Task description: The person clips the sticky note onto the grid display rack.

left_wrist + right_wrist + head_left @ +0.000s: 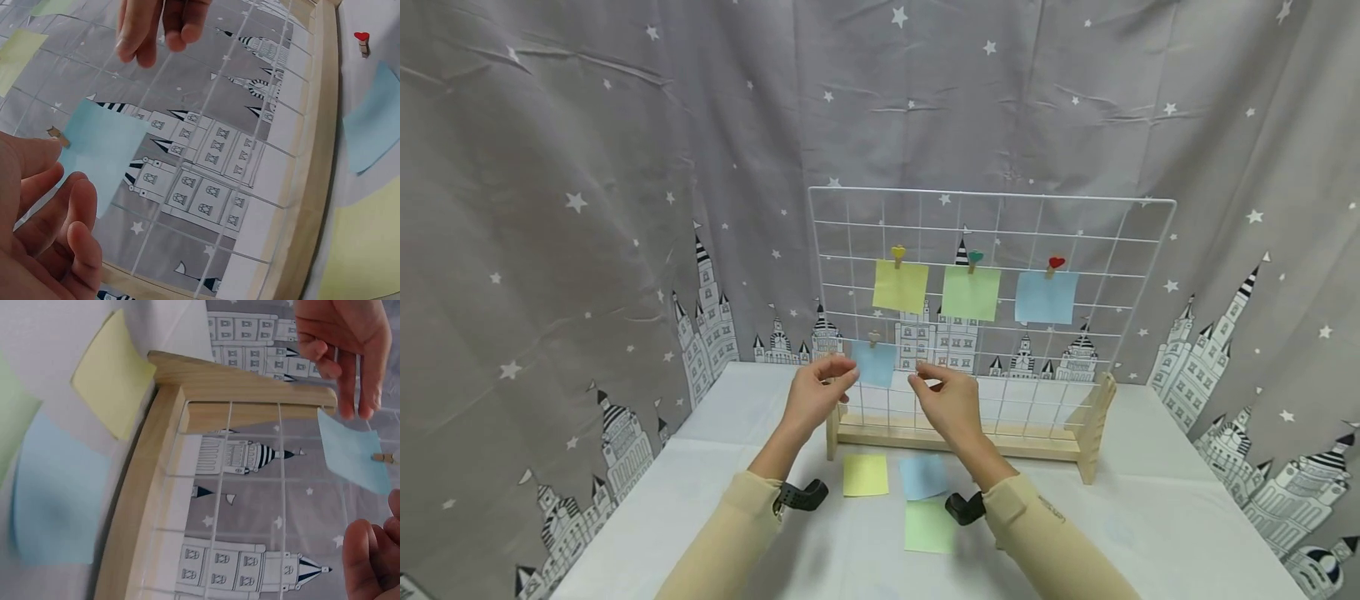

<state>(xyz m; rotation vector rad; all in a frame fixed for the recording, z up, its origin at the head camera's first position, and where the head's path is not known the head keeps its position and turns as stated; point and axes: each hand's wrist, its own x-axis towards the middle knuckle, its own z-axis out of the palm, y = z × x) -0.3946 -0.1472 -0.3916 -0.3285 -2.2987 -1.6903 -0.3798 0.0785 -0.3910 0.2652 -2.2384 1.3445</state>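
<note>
A light blue sticky note (872, 367) hangs at the lower left of the white wire grid (992, 196), under a small wooden clothespin (874, 337). My left hand (818, 390) is at the note's left edge, thumb and fingers bent loosely with no object between them. In the left wrist view its fingertips overlap the note's edge close to the clothespin (58, 136). To the right of the note is my right hand (951, 402), apart from it, fingers bent loosely and holding nothing.
Higher on the grid, heart clothespins hold a yellow note (900, 287), a green note (972, 296) and a blue note (1047, 300). A wooden base (955, 437) supports the grid. On the white table lie yellow (865, 475), blue (923, 475) and green (927, 529) notes, plus a red-heart clothespin (362, 44).
</note>
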